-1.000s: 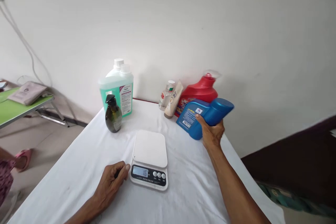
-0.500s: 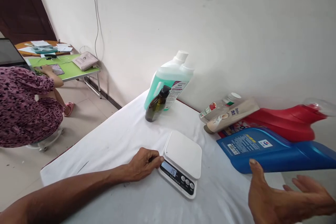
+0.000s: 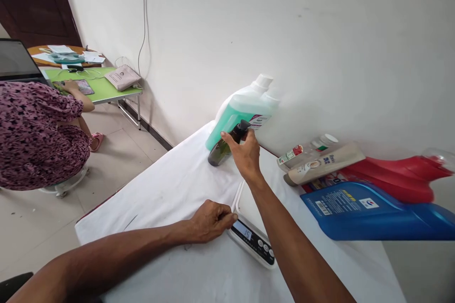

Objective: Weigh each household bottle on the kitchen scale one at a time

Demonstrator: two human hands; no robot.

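My left hand rests on the white cloth with its fingers curled. Its thumb and forefinger meet the left edge of a white digital scale, whose display reads 15. Across the scale reaches my right arm, covering part of its plate. My right hand is at a dark green pump bottle with a black pump top, thumb on its left side and fingers round the right, partly hidden. The bottle stands on the cloth, leaning in view, in front of a large jug of green liquid.
On the right lie a blue jug, a red bottle, a beige tube and a clear bottle. A wall stands behind the table. At left a person sits by a green table with a laptop.
My right hand has swung from the lower right, where it was spread and empty, up and left to the pump bottle. My left hand stays at the scale. The view has shifted slightly.
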